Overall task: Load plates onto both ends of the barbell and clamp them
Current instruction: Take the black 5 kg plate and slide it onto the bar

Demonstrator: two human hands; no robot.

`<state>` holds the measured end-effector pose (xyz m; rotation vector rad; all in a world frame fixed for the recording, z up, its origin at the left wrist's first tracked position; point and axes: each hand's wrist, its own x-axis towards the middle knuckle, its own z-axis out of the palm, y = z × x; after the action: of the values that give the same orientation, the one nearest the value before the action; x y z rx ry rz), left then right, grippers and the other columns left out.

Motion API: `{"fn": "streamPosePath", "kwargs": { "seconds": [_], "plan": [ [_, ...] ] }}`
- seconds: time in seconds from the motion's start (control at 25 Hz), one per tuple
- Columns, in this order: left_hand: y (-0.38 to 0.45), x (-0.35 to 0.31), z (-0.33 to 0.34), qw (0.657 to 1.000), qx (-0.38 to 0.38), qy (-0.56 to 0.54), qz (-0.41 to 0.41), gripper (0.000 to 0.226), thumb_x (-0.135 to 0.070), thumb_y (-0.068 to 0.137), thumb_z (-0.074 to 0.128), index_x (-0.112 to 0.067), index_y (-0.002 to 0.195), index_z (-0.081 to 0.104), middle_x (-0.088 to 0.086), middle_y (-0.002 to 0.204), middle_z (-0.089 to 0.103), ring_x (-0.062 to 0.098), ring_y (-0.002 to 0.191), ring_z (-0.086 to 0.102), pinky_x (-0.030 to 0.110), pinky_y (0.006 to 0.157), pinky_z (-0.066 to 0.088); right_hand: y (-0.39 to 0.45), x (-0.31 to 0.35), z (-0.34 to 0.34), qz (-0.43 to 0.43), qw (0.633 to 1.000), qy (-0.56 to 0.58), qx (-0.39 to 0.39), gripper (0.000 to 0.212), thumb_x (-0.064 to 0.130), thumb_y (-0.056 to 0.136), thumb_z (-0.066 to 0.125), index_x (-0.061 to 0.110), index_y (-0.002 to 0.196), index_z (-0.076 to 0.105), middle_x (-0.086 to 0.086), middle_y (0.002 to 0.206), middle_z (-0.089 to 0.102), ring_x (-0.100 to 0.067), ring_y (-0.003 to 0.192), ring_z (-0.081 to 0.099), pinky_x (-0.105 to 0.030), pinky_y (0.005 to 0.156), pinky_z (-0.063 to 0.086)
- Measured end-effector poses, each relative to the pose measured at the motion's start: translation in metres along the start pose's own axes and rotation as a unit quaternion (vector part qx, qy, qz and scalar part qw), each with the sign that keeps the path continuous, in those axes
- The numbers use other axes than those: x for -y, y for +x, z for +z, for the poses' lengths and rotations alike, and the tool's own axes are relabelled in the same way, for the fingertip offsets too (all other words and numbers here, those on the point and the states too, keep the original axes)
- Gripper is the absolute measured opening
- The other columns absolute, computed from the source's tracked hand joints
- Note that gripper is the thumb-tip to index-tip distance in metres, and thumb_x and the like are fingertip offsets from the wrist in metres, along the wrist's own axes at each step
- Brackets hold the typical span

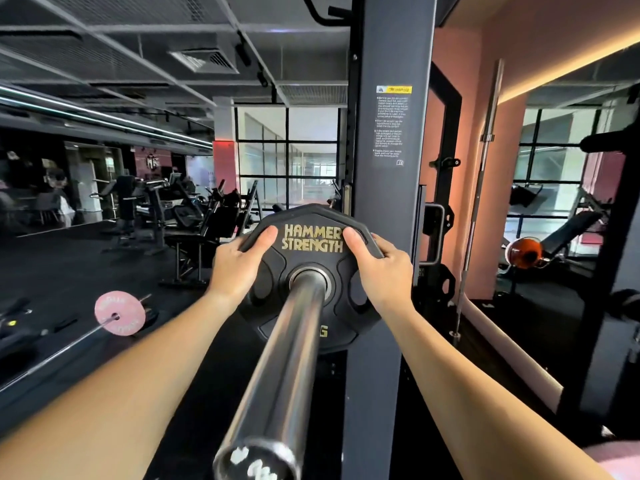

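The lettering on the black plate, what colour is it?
Gold lettering on the black plate, clearest in the head view.

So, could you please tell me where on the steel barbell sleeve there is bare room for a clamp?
The steel barbell sleeve is bare from the black rubber plate to its near end. The plate's upper rim is crowded: left hand and right hand grip it.

The barbell sleeve (280,358) runs from the near edge toward the far rack upright (388,202) and carries one black plate (304,327), seated on it at the far end. The dark floor (69,271) carries weight machines (194,220) at far left and an incline seat (568,230) at far right.
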<state>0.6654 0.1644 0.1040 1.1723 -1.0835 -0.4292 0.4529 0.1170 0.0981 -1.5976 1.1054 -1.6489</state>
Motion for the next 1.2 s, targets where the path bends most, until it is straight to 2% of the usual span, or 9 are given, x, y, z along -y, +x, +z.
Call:
{"fn": "streamPosePath", "kwargs": {
  "seconds": [0.08,0.24,0.44,0.56,0.64,0.76,0.84,0.96,1.2],
  "plan": [
    [0.027,0.010,0.013,1.000,0.005,0.006,0.003,0.031,-0.046,0.088,0.068,-0.019,0.100,0.076,-0.020,0.052,0.057,-0.003,0.051,0.050,0.013,0.054,0.040,0.027,-0.013,0.010,0.019,1.000,0.007,0.004,0.079,0.093,0.054,0.064,0.035,0.106,0.077,0.013,0.114,0.074,-0.008,0.110,0.067,-0.035,0.099,0.053],
    [0.070,0.029,0.033,1.000,0.010,0.011,-0.012,0.030,-0.052,0.085,0.068,-0.025,0.096,0.076,0.003,0.086,0.073,0.014,0.078,0.062,0.027,0.074,0.047,0.064,-0.028,0.022,0.013,1.000,0.007,-0.009,0.027,0.067,0.075,0.073,0.040,0.071,0.070,0.017,0.092,0.070,0.003,0.084,0.064,-0.016,0.074,0.044],
    [0.092,0.049,0.035,0.999,0.019,0.000,-0.035,0.084,-0.086,0.049,0.070,-0.012,0.089,0.074,0.010,0.088,0.062,0.022,0.081,0.057,0.038,0.077,0.047,0.079,-0.040,0.027,-0.016,1.000,0.005,-0.007,0.062,0.066,0.075,0.073,0.021,0.048,0.041,0.011,0.044,0.037,-0.009,0.050,0.035,-0.021,0.051,0.031],
    [0.086,0.044,0.034,0.999,0.020,0.002,-0.049,0.080,-0.081,0.060,0.069,-0.009,0.097,0.072,0.006,0.092,0.061,0.020,0.085,0.058,0.031,0.075,0.045,0.078,-0.037,0.023,-0.012,1.000,-0.002,0.012,0.069,0.070,0.074,0.071,0.015,0.056,0.036,0.008,0.049,0.034,-0.012,0.053,0.034,-0.027,0.053,0.031],
    [0.077,0.034,0.033,0.996,0.040,0.017,-0.079,0.053,-0.068,0.077,0.066,-0.023,0.103,0.072,0.001,0.109,0.071,0.021,0.100,0.064,0.028,0.083,0.046,0.076,-0.032,0.018,0.016,0.999,-0.009,0.041,0.067,0.071,0.075,0.070,0.013,0.060,0.039,0.006,0.054,0.039,-0.012,0.054,0.037,-0.026,0.053,0.033],
    [0.058,0.006,0.020,0.986,0.089,0.065,-0.125,0.044,-0.069,0.077,0.067,-0.038,0.108,0.065,-0.012,0.116,0.066,0.012,0.109,0.059,0.034,0.095,0.040,0.071,-0.016,0.005,0.081,0.991,-0.021,0.101,0.059,0.075,0.072,0.068,0.019,0.069,0.051,0.009,0.066,0.054,-0.012,0.065,0.052,-0.024,0.062,0.041],
    [0.046,-0.019,0.004,0.980,0.088,0.125,-0.127,0.041,-0.058,0.082,0.070,-0.033,0.113,0.063,-0.007,0.117,0.063,0.015,0.103,0.059,0.037,0.087,0.046,0.067,-0.005,-0.005,0.087,0.985,-0.084,0.122,0.055,0.073,0.075,0.067,0.022,0.096,0.066,0.008,0.093,0.068,-0.016,0.092,0.062,-0.028,0.081,0.047],
    [0.017,-0.068,-0.031,0.972,0.089,0.187,-0.110,0.039,-0.044,0.086,0.073,-0.029,0.120,0.062,0.000,0.126,0.064,0.021,0.109,0.063,0.042,0.093,0.051,0.044,0.026,-0.027,0.034,0.983,-0.156,0.093,0.054,0.051,0.085,0.070,0.022,0.129,0.061,0.000,0.128,0.067,-0.022,0.118,0.061,-0.031,0.102,0.047],
    [-0.069,-0.156,-0.051,0.968,0.117,0.220,-0.015,0.024,-0.039,0.090,0.069,-0.026,0.111,0.068,-0.002,0.112,0.071,0.017,0.104,0.067,0.039,0.091,0.054,-0.025,0.089,-0.093,0.032,0.976,-0.180,0.119,0.041,0.038,0.086,0.074,0.025,0.124,0.066,0.001,0.131,0.064,-0.021,0.123,0.059,-0.030,0.103,0.045]
  ]
}}
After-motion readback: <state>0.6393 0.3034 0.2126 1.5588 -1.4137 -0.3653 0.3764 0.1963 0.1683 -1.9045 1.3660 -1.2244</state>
